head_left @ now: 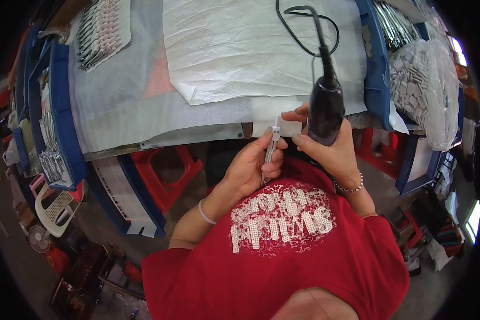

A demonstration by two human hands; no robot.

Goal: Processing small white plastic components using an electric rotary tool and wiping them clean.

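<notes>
My left hand [249, 164] is closed around a slim metal piece with a white plastic head [276, 130]. Two dark spots show on that head, and a thin pale stem rises from its top. In my right hand [340, 156] I grip a black corded electric screwdriver [326, 111], its cable end pointing away from me. The screwdriver's working tip is hidden behind its body and my fingers. My right index finger and thumb reach toward the white head, close beside it. Both hands are just in front of the table's near edge.
A white sheet [224, 53] covers the table's middle, with the black cord [338, 37] looped across it. Rows of slim metal pieces [104, 32] lie at far left. Blue bins [377, 80] flank the table; a clear bag of white parts [416, 74] sits at right.
</notes>
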